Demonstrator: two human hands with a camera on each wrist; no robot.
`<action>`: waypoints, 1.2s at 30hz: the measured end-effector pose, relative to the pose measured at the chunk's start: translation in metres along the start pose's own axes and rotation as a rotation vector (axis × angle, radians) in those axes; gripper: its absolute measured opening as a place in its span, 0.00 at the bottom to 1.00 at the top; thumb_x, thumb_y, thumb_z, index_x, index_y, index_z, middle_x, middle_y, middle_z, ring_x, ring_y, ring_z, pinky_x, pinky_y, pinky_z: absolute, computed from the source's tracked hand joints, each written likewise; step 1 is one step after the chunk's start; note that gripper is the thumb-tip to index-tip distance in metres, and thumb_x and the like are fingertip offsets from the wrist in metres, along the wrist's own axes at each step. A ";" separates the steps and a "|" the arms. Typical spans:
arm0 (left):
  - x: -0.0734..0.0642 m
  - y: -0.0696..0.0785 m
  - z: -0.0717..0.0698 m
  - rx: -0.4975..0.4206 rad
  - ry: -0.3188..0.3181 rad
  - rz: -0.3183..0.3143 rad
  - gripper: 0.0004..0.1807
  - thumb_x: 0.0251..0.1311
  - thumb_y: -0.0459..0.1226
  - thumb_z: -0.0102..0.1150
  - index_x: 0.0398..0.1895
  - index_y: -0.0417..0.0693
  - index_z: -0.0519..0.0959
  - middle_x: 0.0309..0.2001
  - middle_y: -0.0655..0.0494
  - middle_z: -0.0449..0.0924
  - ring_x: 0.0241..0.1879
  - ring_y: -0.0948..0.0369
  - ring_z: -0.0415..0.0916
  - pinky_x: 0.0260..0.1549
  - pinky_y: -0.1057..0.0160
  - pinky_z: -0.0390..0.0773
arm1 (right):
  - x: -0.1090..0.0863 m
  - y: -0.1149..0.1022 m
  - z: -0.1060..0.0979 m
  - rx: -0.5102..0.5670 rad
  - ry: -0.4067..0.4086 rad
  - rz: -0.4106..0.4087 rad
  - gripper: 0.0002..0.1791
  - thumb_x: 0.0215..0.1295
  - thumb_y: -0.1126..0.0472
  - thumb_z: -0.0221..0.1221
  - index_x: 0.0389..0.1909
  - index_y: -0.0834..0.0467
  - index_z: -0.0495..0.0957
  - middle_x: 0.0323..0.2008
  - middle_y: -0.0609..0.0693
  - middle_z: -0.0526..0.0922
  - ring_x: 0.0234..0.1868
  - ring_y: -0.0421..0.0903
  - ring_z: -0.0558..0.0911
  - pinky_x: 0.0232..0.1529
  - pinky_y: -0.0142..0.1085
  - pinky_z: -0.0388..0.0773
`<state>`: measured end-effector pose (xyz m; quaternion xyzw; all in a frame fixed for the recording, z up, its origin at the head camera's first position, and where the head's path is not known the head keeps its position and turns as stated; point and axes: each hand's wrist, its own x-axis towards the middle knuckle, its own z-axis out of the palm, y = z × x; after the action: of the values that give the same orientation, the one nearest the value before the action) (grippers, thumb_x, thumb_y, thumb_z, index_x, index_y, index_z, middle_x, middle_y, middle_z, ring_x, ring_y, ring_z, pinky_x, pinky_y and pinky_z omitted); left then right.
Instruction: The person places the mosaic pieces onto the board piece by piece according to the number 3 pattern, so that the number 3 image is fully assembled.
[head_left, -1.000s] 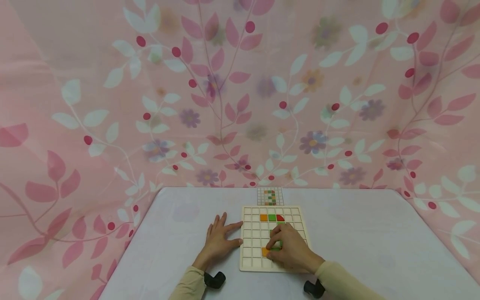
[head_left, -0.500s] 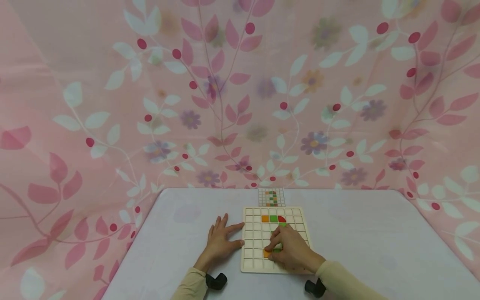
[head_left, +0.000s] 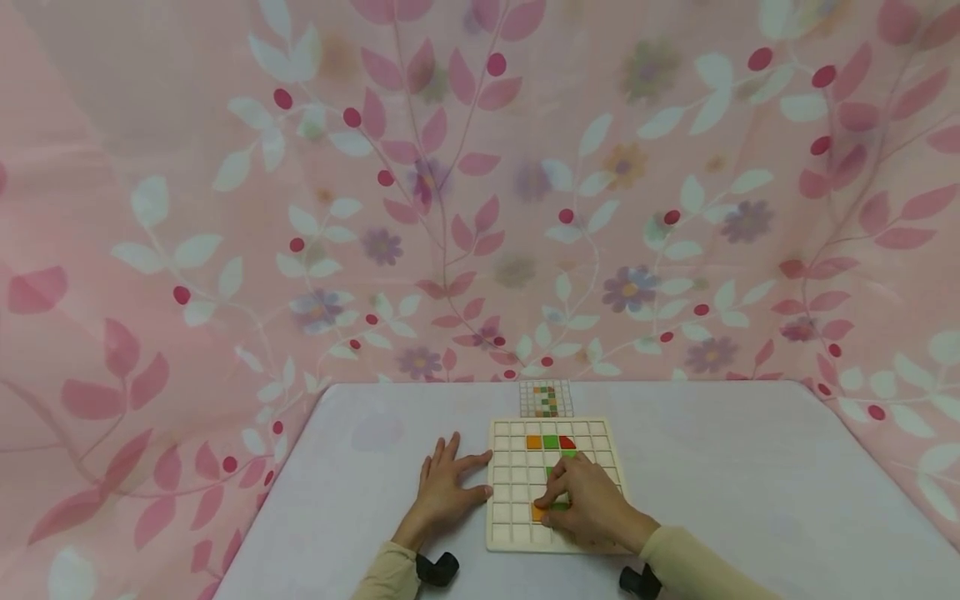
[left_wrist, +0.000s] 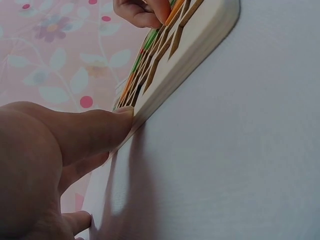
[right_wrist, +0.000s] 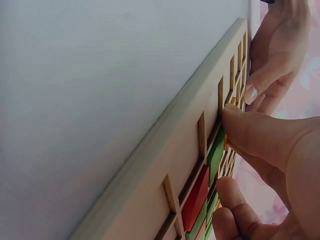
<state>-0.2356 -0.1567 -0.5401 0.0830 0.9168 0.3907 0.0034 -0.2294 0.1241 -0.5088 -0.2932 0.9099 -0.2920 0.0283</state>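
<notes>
A pale wooden grid board [head_left: 519, 475] lies on the table. My left hand [head_left: 444, 492] is spread at its left edge, with thumb and index fingertips touching the rim; the thumb [left_wrist: 100, 131] shows at the edge in the left wrist view. Over the lower part of the board, my right hand [head_left: 588, 500] pinches an orange square tile [head_left: 537, 512] between thumb and index finger, low at its cell. Beside it sits a green tile [head_left: 558, 506]. Farther up are an orange tile [head_left: 534, 442], a green tile [head_left: 551, 442] and a red rounded tile [head_left: 567, 442]. My right hand covers other tiles.
Behind the board lies a card [head_left: 528, 400] printed with a coloured grid pattern. A white cloth covers the table [head_left: 720, 467], and a pink floral curtain [head_left: 480, 208] hangs at the back. Black wrist devices [head_left: 438, 569] sit by both sleeves.
The head view has tilted slightly, so the board and hands appear a little lower and farther right. Both hands keep nearly the same places on the board.
</notes>
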 end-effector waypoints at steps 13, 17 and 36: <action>0.000 -0.003 -0.003 0.014 0.007 -0.004 0.29 0.58 0.44 0.76 0.65 0.54 0.85 0.82 0.28 0.51 0.83 0.29 0.38 0.76 0.23 0.37 | 0.000 0.001 0.004 0.003 0.008 -0.005 0.07 0.60 0.48 0.77 0.39 0.38 0.93 0.43 0.34 0.80 0.48 0.38 0.74 0.63 0.52 0.73; 0.002 -0.005 -0.003 0.010 0.016 0.002 0.29 0.58 0.43 0.76 0.65 0.53 0.85 0.82 0.28 0.51 0.83 0.29 0.39 0.75 0.23 0.37 | 0.003 0.001 0.004 -0.028 0.020 -0.024 0.08 0.60 0.49 0.77 0.41 0.39 0.93 0.43 0.35 0.80 0.47 0.38 0.73 0.54 0.44 0.74; 0.005 -0.007 -0.003 0.018 0.027 -0.013 0.29 0.57 0.44 0.76 0.65 0.54 0.85 0.82 0.29 0.52 0.83 0.30 0.40 0.76 0.24 0.38 | 0.005 -0.005 0.005 -0.055 0.027 -0.063 0.11 0.61 0.53 0.75 0.45 0.44 0.93 0.46 0.38 0.83 0.48 0.40 0.74 0.49 0.39 0.74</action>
<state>-0.2416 -0.1630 -0.5431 0.0718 0.9207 0.3835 -0.0070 -0.2296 0.1154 -0.5100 -0.3184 0.9083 -0.2714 -0.0012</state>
